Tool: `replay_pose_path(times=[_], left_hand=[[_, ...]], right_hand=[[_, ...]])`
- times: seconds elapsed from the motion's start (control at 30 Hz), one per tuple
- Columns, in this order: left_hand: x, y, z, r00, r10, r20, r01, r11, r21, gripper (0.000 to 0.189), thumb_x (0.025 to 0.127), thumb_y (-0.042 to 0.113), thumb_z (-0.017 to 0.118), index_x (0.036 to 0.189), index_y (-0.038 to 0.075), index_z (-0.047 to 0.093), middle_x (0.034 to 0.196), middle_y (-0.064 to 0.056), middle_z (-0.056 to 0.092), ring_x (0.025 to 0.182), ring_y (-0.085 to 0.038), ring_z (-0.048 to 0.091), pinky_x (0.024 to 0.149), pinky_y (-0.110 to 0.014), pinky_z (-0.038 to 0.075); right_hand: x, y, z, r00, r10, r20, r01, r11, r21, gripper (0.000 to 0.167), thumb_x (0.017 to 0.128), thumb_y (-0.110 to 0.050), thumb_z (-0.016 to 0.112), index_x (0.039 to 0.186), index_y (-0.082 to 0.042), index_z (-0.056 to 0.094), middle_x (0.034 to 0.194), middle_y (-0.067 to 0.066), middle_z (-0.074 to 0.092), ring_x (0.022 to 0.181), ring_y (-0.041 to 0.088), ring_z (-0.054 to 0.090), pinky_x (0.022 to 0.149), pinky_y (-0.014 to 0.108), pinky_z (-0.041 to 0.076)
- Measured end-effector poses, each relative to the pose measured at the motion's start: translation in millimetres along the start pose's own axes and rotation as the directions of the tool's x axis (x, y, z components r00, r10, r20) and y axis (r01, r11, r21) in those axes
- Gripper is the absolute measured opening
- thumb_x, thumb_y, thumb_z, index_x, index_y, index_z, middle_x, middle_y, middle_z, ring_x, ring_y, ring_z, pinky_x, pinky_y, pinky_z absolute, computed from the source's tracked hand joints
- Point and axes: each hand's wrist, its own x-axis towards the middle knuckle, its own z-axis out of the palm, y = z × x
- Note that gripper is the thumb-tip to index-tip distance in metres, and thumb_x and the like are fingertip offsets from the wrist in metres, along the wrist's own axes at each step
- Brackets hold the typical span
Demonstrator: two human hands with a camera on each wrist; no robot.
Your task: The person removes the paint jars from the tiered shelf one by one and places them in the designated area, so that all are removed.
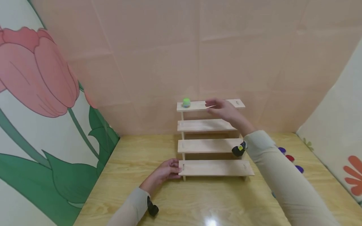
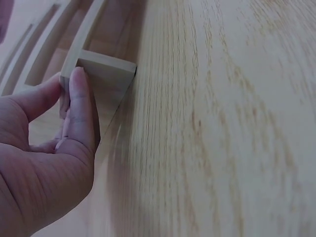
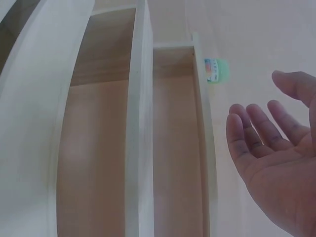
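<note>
A pale wooden stepped rack [image 1: 209, 146] with several tiers stands on the table against the back wall. On the left end of its top tier sits a small jar [image 1: 186, 103] with a bright green lid; the right wrist view shows this jar [image 3: 216, 70] with a printed label. My left hand [image 1: 167, 169] pinches the left end of the lowest board between thumb and fingers, as the left wrist view confirms. Over the top tier, right of the jar, my right hand [image 1: 222, 109] hovers with loosely bent fingers, holding nothing and apart from the jar.
Right of the rack, several small round items lie on the wooden table [image 1: 127, 157], among them a red one [image 1: 289, 158] and a purple one [image 1: 299, 169]; my right sleeve partly hides that area. Walls with painted flowers [image 1: 39, 69] stand at both sides.
</note>
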Motion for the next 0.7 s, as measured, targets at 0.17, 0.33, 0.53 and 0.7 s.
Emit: replay_pose_path(times=[0.17, 0.33, 0.53, 0.7], left_hand=[[-0.4, 0.4, -1.7, 1.000, -0.009, 0.000, 0.009, 1.000, -0.006, 0.053, 0.093, -0.002, 0.068, 0.141, -0.006, 0.046, 0.110, -0.010, 0.061, 0.088, -0.019, 0.067, 0.077, -0.029, 0.063], [-1.6, 0.7, -1.1, 1.000, -0.006, 0.008, 0.006, 1.000, -0.006, 0.052, 0.093, -0.003, 0.067, 0.141, -0.006, 0.046, 0.109, -0.010, 0.061, 0.089, -0.019, 0.066, 0.077, -0.030, 0.063], [-2.6, 1.8, 1.9, 1.000, -0.006, 0.005, 0.006, 1.000, -0.007, 0.052, 0.093, -0.003, 0.067, 0.140, -0.006, 0.046, 0.110, -0.010, 0.060, 0.089, -0.020, 0.066, 0.077, -0.031, 0.064], [-2.8, 4.1, 2.0, 1.000, -0.005, -0.008, 0.005, 1.000, 0.001, 0.052, 0.093, -0.003, 0.068, 0.140, -0.006, 0.047, 0.110, -0.010, 0.060, 0.089, -0.021, 0.065, 0.076, -0.032, 0.064]], right_hand=[[17.3, 0, 9, 1.000, 0.012, -0.006, -0.011, 1.000, 0.013, 0.053, 0.099, -0.023, 0.067, 0.145, -0.003, 0.049, 0.144, 0.018, 0.053, 0.134, 0.034, 0.050, 0.112, 0.053, 0.044], [32.6, -1, 18, 1.000, 0.002, -0.011, -0.001, 0.999, 0.047, 0.053, 0.099, -0.020, 0.067, 0.145, -0.002, 0.048, 0.145, 0.020, 0.052, 0.133, 0.035, 0.050, 0.112, 0.051, 0.044], [44.3, -8, 26, 1.000, -0.005, -0.015, 0.006, 0.997, 0.071, 0.054, 0.098, -0.020, 0.068, 0.145, -0.002, 0.049, 0.145, 0.017, 0.054, 0.132, 0.033, 0.051, 0.112, 0.049, 0.045], [54.7, -11, 32, 0.999, 0.014, -0.035, -0.011, 0.997, 0.078, 0.053, 0.099, -0.020, 0.067, 0.145, -0.003, 0.049, 0.143, 0.015, 0.055, 0.131, 0.032, 0.052, 0.112, 0.048, 0.045]])
